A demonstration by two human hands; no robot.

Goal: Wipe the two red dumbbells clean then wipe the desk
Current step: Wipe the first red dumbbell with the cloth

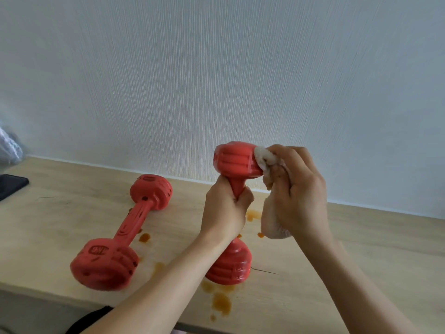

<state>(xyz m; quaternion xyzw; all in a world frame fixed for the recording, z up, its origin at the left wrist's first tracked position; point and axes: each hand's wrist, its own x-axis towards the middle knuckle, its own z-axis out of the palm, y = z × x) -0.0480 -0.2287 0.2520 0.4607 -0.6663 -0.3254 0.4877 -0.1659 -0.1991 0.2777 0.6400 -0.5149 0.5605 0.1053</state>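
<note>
Your left hand (225,208) grips the handle of one red dumbbell (234,160), fingers curled tight round it, while your right hand (297,186) clutches a white cloth (266,160) and presses it against the raised head. That dumbbell stands nearly upright, long axis vertical, its lower head resting on the desk (361,249) and its upper head pointing at the wall (216,68).

Far left, a dark phone (12,185) lies at the desk's edge below a blurred pale bundle I cannot identify. Next, the second dumbbell (120,232) lies flat on the light wood, its long axis running from the near left up toward the far right, the near head marked 1KG. Orange-brown spills (220,301) dot the wood between and before both dumbbells. A pale, finely ribbed wall rises behind the desk.
</note>
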